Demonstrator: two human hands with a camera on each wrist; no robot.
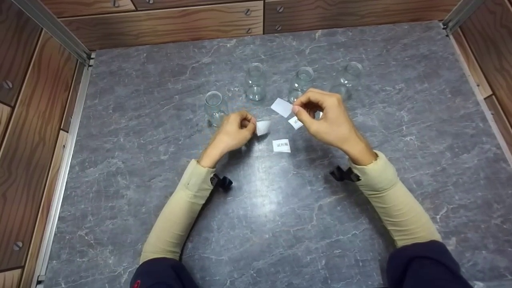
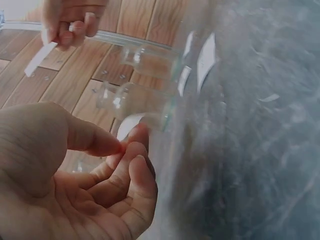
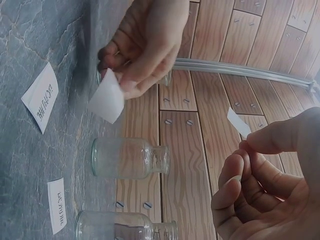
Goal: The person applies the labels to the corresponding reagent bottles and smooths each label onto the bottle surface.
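Worktop [image 1: 260, 232] carries jars [image 1: 256, 83]; left grip [image 1: 235, 131] pinches one slip [image 1: 263, 127], right grip [image 1: 329, 119] another slip [image 1: 281, 107]; stray contact could topple a jar.

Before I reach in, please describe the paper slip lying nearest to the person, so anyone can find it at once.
On the grey marbled table, look between the left hand and the right hand. Slightly toward the person lies a white paper slip, dark writing facing up. Unlike the held slips, it rests on the table, nearest the person of all.
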